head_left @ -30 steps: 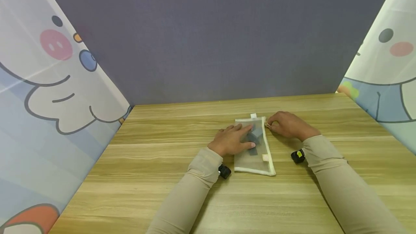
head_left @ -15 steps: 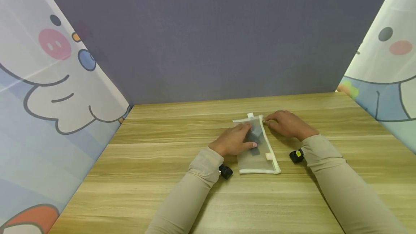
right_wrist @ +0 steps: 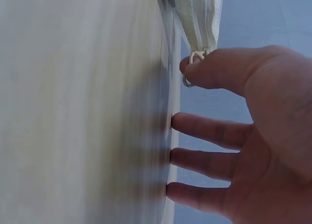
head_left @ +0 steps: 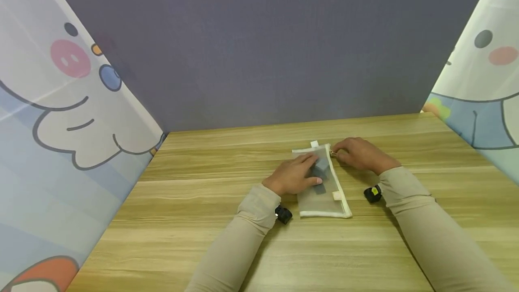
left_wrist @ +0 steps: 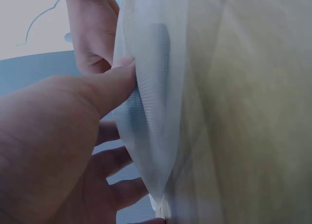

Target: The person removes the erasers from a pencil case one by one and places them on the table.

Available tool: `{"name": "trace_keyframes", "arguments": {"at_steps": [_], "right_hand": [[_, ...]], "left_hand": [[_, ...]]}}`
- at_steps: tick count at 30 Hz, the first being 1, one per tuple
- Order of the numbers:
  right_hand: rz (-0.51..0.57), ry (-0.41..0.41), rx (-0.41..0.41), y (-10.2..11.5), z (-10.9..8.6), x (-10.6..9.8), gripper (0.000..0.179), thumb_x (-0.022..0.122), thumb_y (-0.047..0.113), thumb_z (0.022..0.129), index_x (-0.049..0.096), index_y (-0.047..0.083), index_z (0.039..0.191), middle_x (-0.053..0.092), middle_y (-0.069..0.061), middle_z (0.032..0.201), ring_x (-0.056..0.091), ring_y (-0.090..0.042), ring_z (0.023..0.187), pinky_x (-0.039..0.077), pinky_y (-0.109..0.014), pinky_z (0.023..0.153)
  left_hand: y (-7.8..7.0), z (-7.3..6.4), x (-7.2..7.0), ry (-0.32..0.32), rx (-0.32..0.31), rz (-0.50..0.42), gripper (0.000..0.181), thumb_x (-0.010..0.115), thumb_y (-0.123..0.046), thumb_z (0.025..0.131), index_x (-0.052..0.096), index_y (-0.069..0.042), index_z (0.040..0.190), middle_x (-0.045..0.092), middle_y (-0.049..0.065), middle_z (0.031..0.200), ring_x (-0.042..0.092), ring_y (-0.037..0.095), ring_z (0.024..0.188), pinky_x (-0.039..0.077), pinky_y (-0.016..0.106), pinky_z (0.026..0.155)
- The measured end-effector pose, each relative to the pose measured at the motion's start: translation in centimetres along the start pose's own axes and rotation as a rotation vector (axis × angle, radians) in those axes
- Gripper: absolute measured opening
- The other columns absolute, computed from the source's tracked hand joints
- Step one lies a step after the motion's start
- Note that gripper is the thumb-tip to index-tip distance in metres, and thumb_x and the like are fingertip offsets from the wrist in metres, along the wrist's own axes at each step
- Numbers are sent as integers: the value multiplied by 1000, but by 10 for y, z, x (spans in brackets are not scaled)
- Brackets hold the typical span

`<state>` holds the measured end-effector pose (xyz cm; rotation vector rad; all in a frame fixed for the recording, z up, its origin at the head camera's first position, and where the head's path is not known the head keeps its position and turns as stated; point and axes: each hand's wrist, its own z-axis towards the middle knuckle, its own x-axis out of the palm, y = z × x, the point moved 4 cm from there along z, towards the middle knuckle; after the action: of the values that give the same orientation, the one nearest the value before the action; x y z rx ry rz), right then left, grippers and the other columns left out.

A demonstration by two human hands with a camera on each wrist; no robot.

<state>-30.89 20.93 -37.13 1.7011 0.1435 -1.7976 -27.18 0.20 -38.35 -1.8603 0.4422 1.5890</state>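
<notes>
Plainly, the left hand [head_left: 293, 177] rests, fingers apart, on a mesh pouch [head_left: 320, 204] near the middle of the table [head_left: 182, 215], likely light and limp, its dark contents [head_left: 320, 189] unclear; the far-right zipper pull [head_left: 333, 152], a sure hold, is pinched by the right hand [head_left: 361, 153].

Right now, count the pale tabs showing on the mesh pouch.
2. One white tab sticks out from the far end of the pouch; one cream tab lies by its right edge, nearer the person. More may be hidden under the left hand or beneath the pouch.

wooden table [head_left: 174, 211]; grey panel [head_left: 267, 48]
</notes>
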Motion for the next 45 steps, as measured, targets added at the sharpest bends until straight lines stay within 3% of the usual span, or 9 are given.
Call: {"name": "trace_keyframes", "arguments": {"at_steps": [10,20,34,45], "right_hand": [[36,31,-17,1,-3,-1,23,58,6,96,75,5,112,69,-16,119,62,-41,113,46,-58,95],[55,5,-73,4,-7,1,15,66,3,91,75,10,100,70,-14,113,63,-39,109,48,-56,92],[56,19,-23,7,-15,3,21,62,7,96,73,3,114,69,-18,118,61,-44,113,46,-59,95],[51,3,-67,9,-19,3,15,67,6,94,76,8,106,71,-13,112,64,-40,108,49,-57,92]], "left_hand": [[-3,1,-1,-4,-28,33,74,47,-54,103,21,-19,162,20,0,166,24,16,149,31,39,115],[-3,0,3,-8,-41,17,74,49,-55,101,23,-20,161,20,-1,166,27,15,148,31,44,115],[-4,-1,1,-4,-42,6,74,50,-54,101,25,-19,161,22,0,165,31,17,146,32,43,115],[-2,-1,1,-5,-43,-10,74,50,-55,101,26,-20,161,23,-1,165,29,16,147,32,41,115]]}}
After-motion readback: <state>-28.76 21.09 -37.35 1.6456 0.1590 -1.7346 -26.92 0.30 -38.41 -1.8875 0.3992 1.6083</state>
